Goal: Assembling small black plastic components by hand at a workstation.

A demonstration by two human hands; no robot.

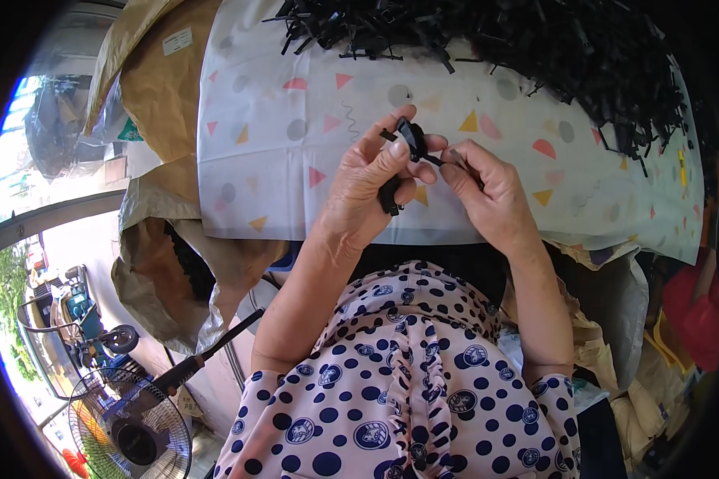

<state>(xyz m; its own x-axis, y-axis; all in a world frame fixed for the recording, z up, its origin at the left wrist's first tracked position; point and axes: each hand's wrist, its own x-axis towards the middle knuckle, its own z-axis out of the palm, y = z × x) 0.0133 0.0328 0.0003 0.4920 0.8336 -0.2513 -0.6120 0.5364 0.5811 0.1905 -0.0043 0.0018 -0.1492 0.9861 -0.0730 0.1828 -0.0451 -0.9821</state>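
My left hand [359, 184] is raised over the near part of the table, its fingers wrapped round a small black plastic part [410, 137]. Another black piece [389, 195] shows below, against the palm of the same hand. My right hand [491, 191] is closed in a pinch just to the right, on a thin black strip [433, 160] that reaches to the part in my left hand. Whether strip and part are joined cannot be made out; fingers cover the rest.
A large heap of black plastic parts [551, 56] covers the far side of the patterned tablecloth [280, 176]. A yellow tool [682, 168] lies at the right. Open paper sacks [148, 279] stand at the left, with a fan [132, 431] below them.
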